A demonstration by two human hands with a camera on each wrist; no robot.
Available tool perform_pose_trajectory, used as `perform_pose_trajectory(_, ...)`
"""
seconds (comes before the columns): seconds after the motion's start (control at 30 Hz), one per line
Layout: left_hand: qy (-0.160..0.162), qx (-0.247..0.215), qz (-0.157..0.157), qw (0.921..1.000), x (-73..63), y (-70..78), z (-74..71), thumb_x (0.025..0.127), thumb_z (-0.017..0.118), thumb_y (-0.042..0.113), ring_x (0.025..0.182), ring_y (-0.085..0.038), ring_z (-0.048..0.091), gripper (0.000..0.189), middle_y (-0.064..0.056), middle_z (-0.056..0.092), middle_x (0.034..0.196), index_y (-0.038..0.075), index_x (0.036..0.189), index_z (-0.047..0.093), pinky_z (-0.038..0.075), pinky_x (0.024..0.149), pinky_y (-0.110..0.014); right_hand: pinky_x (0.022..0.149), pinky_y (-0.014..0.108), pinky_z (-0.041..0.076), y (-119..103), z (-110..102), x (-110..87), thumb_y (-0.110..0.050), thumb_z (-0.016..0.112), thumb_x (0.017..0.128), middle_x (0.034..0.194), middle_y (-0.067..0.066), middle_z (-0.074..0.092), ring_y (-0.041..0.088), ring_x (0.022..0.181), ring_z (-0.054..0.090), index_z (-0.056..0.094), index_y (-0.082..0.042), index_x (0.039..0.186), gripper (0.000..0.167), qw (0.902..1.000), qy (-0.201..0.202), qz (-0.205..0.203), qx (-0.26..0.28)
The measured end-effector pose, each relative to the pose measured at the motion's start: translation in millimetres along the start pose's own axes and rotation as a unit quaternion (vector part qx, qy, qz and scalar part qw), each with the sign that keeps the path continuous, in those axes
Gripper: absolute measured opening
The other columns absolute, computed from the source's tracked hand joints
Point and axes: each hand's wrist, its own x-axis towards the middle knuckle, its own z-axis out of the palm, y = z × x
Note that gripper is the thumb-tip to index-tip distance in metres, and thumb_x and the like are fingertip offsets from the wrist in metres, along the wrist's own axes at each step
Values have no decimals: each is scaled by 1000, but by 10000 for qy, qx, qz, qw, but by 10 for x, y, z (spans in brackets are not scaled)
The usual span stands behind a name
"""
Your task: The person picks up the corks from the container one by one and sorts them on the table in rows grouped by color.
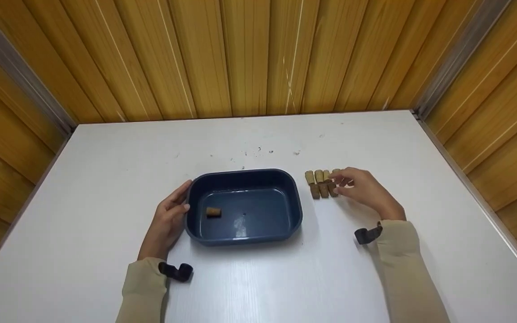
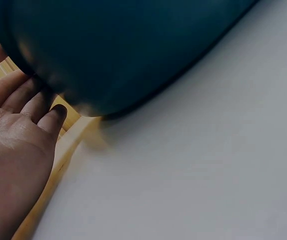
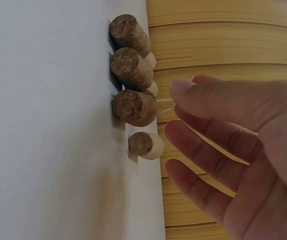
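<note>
My left hand [image 1: 168, 220] rests against the left side of a dark blue plastic basin [image 1: 245, 242], thumb near the rim. In the left wrist view, the fingers [image 2: 23, 100] lie fairly straight along the basin's outer wall [image 2: 108, 60]. A single brown cork [image 1: 213, 212] lies inside the basin, towards the left. My right hand [image 1: 361, 188] hovers at the right end of two rows of corks, nothing visible in its grasp. Darker corks [image 1: 324, 191] form the near row; paler corks [image 1: 319, 176] stand behind, partly hidden by the fingers.
The white table [image 1: 249, 287] carries small dark specks [image 1: 271, 151] behind the basin. Wood-look panel walls [image 1: 245, 58] border its back and sides. A black wrist-camera mount [image 1: 368, 234] sits at the right cuff, another mount [image 1: 177, 272] at the left cuff.
</note>
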Motion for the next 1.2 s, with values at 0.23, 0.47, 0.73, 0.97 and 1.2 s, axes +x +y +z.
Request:
perform_pose_trajectory(0.23,41,27,-15,10000,0,6,16,85,39,-14,130,-1,45,63,-22,22,157,-9,147,25,35,109,-18,89,48,52,-223,-40,82,-5,65,88,105,15,68,28,95,62,65,-1,119,31,9997,86,-212,-44)
perform_pose_trajectory(0.47,48,64,-23,10000,-7,3,15,86,39,-13,131,-1,45,63,-22,23,157,-9,147,26,36,109,-17,90,46,50,-525,-48,218,-5,61,90,105,14,69,26,97,62,66,-4,118,29,9990,-41,-439,76)
perform_pose_trajectory(0.73,46,-30,-19,10000,4,7,9,86,40,-13,131,-2,45,63,-22,24,157,-9,147,26,36,109,-18,92,46,51,-902,1,402,-10,64,90,108,12,68,25,101,63,66,-8,119,29,9967,-442,-676,69)
perform_pose_trajectory(0.97,-64,-152,117,9998,10,-4,-3,85,41,-14,130,-2,46,64,-17,31,155,-12,146,21,37,109,-18,94,44,51,-1184,197,639,-10,64,90,111,13,68,25,102,62,65,-6,121,31,9882,-1084,-1056,-253)
perform_pose_trajectory(1.2,-64,-192,118,9997,19,-21,19,85,41,-14,130,-1,46,64,-20,27,156,-11,146,23,37,109,-18,92,40,52,-1386,390,825,-4,65,87,110,17,68,26,102,63,63,-3,123,37,9699,-1784,-1519,-661)
